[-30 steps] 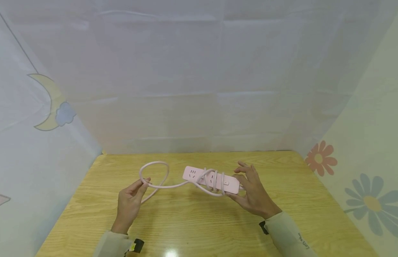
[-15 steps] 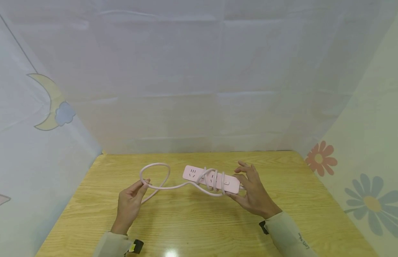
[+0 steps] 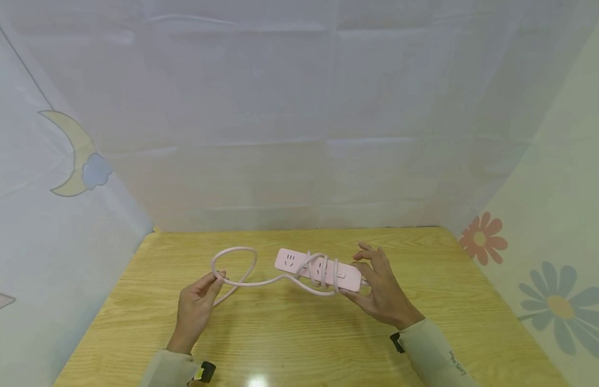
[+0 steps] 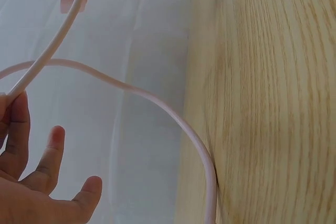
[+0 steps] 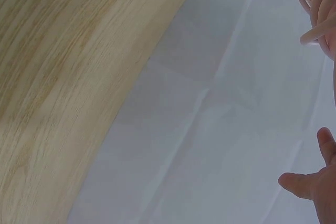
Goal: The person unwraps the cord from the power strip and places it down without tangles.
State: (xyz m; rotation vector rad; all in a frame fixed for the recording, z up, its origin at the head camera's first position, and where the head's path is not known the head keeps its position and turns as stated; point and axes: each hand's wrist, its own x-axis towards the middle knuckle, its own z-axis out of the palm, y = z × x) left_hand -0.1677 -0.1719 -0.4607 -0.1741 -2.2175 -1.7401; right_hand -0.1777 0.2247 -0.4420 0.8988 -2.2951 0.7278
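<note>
A pink power strip (image 3: 290,260) is tilted above the table in the head view, its sockets facing up. Its pale pink cord (image 3: 268,282) winds round the middle and right part of the strip. My right hand (image 3: 384,293) holds the strip's right end between thumb and fingers, other fingers raised. At the left, my left hand (image 3: 195,310) pinches the cord between thumb and fingertips, where it bends into a loose loop. The left wrist view shows the cord (image 4: 157,102) running down to the table. The plug end is out of sight.
Beneath both hands lies a wood-grain table (image 3: 290,344). A pale cloth backdrop (image 3: 299,177) rises behind its far edge, and printed cloth walls with a moon (image 3: 79,153) and flowers (image 3: 561,306) stand at either side.
The cord's loop near my left hand has dropped slightly and shifted a little to the right. Both hands keep their holds, and the strip has hardly moved.
</note>
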